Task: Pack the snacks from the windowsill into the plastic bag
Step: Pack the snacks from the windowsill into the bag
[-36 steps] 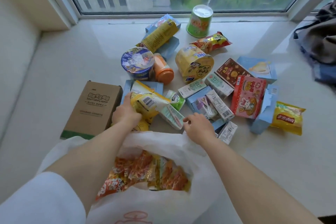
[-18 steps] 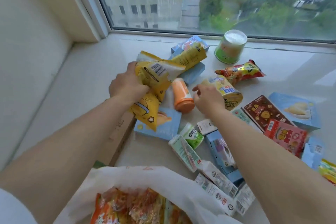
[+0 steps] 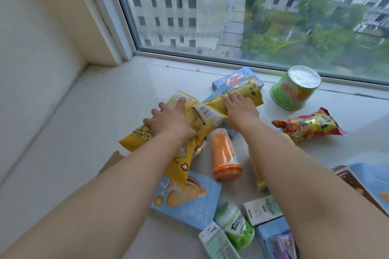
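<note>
While the left hand [image 3: 168, 121] grips one yellow snack bag [image 3: 185, 132] and the right hand [image 3: 240, 107] clutches a second yellow bag [image 3: 250, 94], one orange bottle [image 3: 225, 153] lies on the windowsill [image 3: 105, 111] between the forearms.

We see soft, even daylight coming through the window [image 3: 252, 17] at the top, bright enough to show colours clearly. The pale windowsill [image 3: 94, 122] carries a faint sheen near the glass, and shadows under the arms and packets are weak and diffuse. The buildings and trees outside look smeared and slightly hazy. The yellow snack bag [image 3: 202, 115] shows small glints on its creases, and its print is readable only in part. The wide lens bends the window frame and stretches the forearms at the lower edge. We find the cartons at the bottom soft and a little blurred.
</note>
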Motion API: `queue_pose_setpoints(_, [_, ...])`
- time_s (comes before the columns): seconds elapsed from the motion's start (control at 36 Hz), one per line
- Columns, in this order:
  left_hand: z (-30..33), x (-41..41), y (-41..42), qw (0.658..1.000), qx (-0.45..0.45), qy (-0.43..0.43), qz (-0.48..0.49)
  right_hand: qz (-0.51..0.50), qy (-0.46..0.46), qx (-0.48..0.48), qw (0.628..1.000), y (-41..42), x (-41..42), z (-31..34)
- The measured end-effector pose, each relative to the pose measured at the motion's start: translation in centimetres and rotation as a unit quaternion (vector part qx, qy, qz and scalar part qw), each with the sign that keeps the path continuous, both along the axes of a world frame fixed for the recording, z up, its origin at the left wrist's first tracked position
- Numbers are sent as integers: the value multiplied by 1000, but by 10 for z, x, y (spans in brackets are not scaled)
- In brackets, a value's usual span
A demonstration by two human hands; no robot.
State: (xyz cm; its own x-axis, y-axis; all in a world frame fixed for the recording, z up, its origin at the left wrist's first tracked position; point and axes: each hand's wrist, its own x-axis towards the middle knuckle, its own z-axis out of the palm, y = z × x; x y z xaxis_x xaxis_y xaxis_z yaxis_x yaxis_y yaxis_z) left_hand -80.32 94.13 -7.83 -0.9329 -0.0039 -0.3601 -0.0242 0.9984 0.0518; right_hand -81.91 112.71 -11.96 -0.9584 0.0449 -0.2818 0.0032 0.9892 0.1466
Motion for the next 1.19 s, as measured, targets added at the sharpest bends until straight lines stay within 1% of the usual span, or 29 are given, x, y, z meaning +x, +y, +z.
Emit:
queue_pose_setpoints(0.06, [-3,0,0,1000,1,8,6,-7,-22,21,1000,4,-5,-6])
queue_pose_setpoints(0.11, [-6,-1,-4,1000,11,14,10,-21,-25,43,999,8,-7,-9])
queue_pose_setpoints(0.22, [-8,3,-7,1000,14,24,9,-18,27,56,998,16,-5,-17])
queue_pose_setpoints(0.28, [-9,5,-7,1000,9,26,6,-52,60,35,996,19,-3,-19])
queue_pose_setpoints(0.33, [-9,6,-8,999,16,29,8,-121,79,-14,989,21,2,-18])
queue_pose_setpoints(0.36, [-8,8,-9,999,23,29,11,-166,88,-52,981,23,6,-15])
queue_pose_setpoints(0.42, [-6,10,-13,998,42,41,15,-252,132,-147,947,23,16,-8])
queue_pose_setpoints(0.44, [-3,12,-14,997,55,50,18,-283,158,-186,928,22,21,-1])
queue_pose_setpoints(0.5, [2,17,-17,994,86,66,29,-317,196,-233,898,17,31,17])
queue_pose_setpoints(0.58, [17,27,-24,986,133,90,46,-327,224,-290,871,5,48,50])
queue_pose_setpoints(0.72, [53,52,-38,964,221,123,82,-314,222,-417,824,-24,89,97])
queue_pose_setpoints(0.78, [67,70,-48,948,267,137,107,-326,227,-471,788,-35,109,112])
queue_pose_setpoints(0.83, [78,92,-60,927,319,147,127,-326,227,-544,739,-47,132,123])
queue_pose_setpoints(0.86, [83,105,-66,917,343,150,134,-325,222,-576,716,-54,145,127])
queue_pose_setpoints(0.92, [91,131,-79,897,386,159,142,-326,203,-623,681,-73,174,133])
queue_pose_setpoints(0.97, [97,161,-93,875,430,173,140,-319,176,-655,662,-95,204,135])
queue_pose_setpoints(1.03, [99,192,-110,859,457,186,133,-293,149,-685,650,-117,233,136])
queue_pose_setpoints(1.11, [91,240,-143,842,480,204,140,-258,141,-703,648,-139,278,127])
queue_pose_setpoints(1.19, [77,286,-175,814,518,213,152,-254,119,-713,643,-151,322,108])
